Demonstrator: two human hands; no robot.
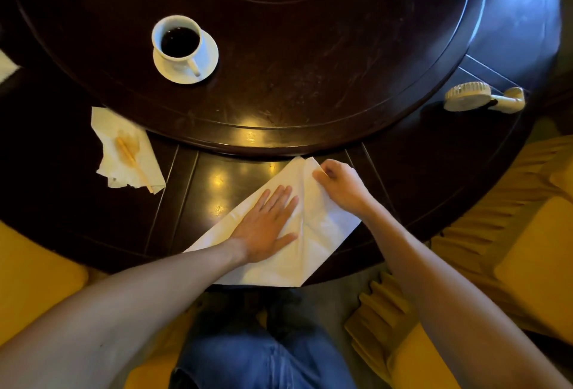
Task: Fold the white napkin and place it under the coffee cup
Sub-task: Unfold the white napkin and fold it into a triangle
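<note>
White napkin (pixel 313 233) lies under both hands, long axis running from near-left to far-right: the left hand (pixel 266 224) presses flat and open on it, the right hand (pixel 339 185) pinches its far corner, and the coffee cup (pixel 178 40) stands well beyond, far-left, nearer the left hand.

Left hand (pixel 266 224) flat on white napkin (pixel 313 233); right hand (pixel 339 185) pinching its far corner.

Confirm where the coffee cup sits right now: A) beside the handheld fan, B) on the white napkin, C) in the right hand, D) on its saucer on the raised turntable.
D: the coffee cup stands on its saucer on the turntable, far from the white napkin.
</note>
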